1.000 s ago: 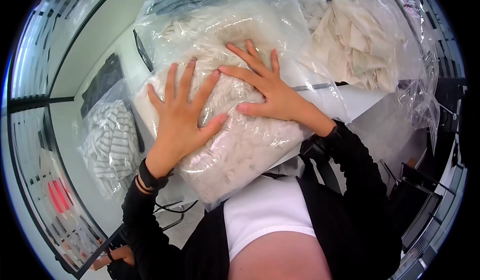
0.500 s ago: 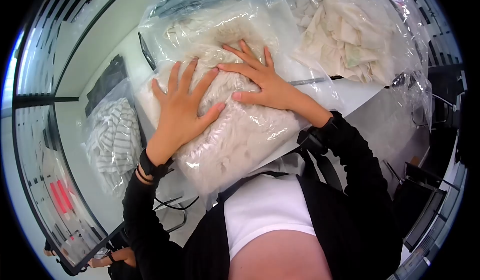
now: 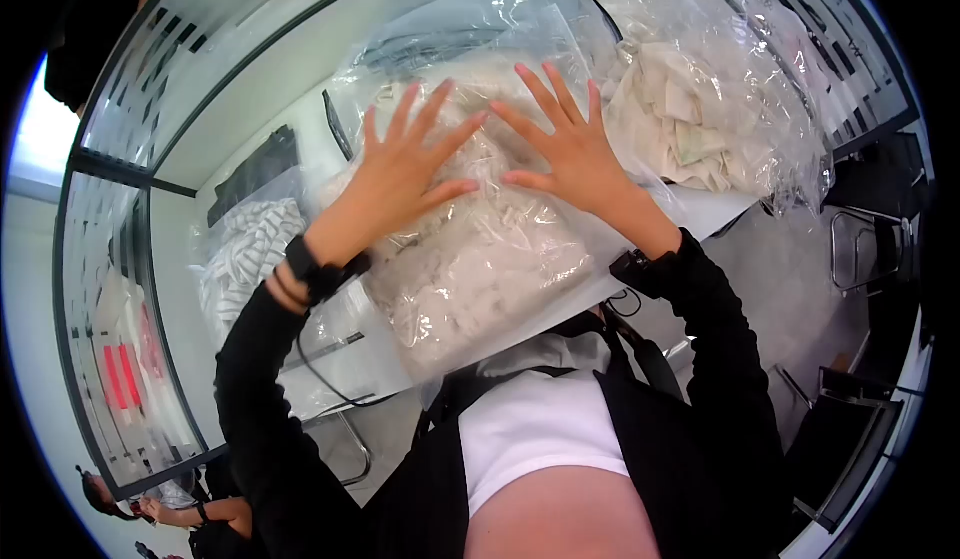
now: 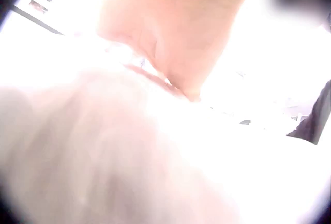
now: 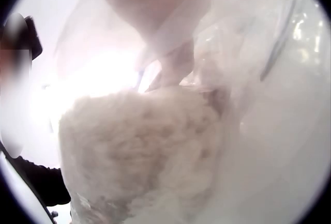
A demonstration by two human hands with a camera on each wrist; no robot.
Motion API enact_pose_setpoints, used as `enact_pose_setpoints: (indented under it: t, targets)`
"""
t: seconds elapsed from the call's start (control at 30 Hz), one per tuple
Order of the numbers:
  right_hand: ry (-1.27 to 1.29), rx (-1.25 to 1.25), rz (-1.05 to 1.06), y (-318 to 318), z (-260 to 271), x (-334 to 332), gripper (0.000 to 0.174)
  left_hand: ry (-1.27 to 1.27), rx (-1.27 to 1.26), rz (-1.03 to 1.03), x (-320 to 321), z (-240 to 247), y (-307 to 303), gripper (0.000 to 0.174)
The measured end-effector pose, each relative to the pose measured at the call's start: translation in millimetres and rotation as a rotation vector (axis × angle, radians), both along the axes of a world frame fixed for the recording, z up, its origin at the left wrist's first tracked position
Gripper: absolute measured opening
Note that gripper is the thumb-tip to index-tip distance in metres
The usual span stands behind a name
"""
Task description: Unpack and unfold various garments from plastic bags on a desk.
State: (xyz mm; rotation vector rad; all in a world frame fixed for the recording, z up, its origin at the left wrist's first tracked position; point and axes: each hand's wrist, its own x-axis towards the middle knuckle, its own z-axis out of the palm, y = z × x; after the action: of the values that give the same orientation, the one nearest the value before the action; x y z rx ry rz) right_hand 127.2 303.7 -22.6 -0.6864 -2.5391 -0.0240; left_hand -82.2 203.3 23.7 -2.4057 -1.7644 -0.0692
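Centrally, the clear bag [image 3: 480,304] lay flat on the white desk [image 3: 725,211], directly in front of the person. Its long axis ran away from the torso toward the far side of the desk, leaning slightly to the left. The near edge sat obliquely, its right end farther from the torso than its left. Exact limits at the far end could not be told beneath overlapping film.

The left hand [image 3: 393,181] and right hand [image 3: 583,164] were positioned over the far half of the bag, fingers open, spread and pointing away from the person. Neither hand gripped anything; firm contact could not be confirmed.

Bag material: thin, glossy, wrinkled film with bright highlights. Contents: a fluffy cream article [image 5: 139,141], matted in texture, forming a thick, roughly rectangular pad.

Adjacent items: crumpled striped cloth [image 3: 255,249] and dark folded cloth [image 3: 262,164] at left; blue-grey cloth [image 3: 430,49] at the far side; loosely bunched cream cloth [image 3: 680,109], under film, at right.
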Motion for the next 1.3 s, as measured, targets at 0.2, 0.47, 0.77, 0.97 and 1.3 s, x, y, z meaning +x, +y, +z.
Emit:
enact_pose_setpoints:
  t: [0.2, 0.47, 0.77, 0.97, 1.3]
  targets:
    - [-0.022, -0.041, -0.018, 20, -25, 4, 0.076, -0.026, -0.172, -0.078, 4, -22, 48, 0.087]
    - [-0.087, -0.109, -0.041, 30, -47, -2, 0.076, -0.019, -0.297, -0.075, 2, -29, 59, 0.089]
    - [-0.121, -0.017, -0.040, 35, -58, -1, 0.078, 0.157, -0.185, -0.092, 8, -34, 61, 0.091]
    - [-0.196, -0.219, -0.037, 27, -32, 5, 0.079, 0.081, -0.230, -0.044, 12, -18, 45, 0.086]
    - [-0.252, -0.353, 0.160, -26, 12, 13, 0.075, -0.053, -0.230, 0.234, 9, 0, -80, 0.094]
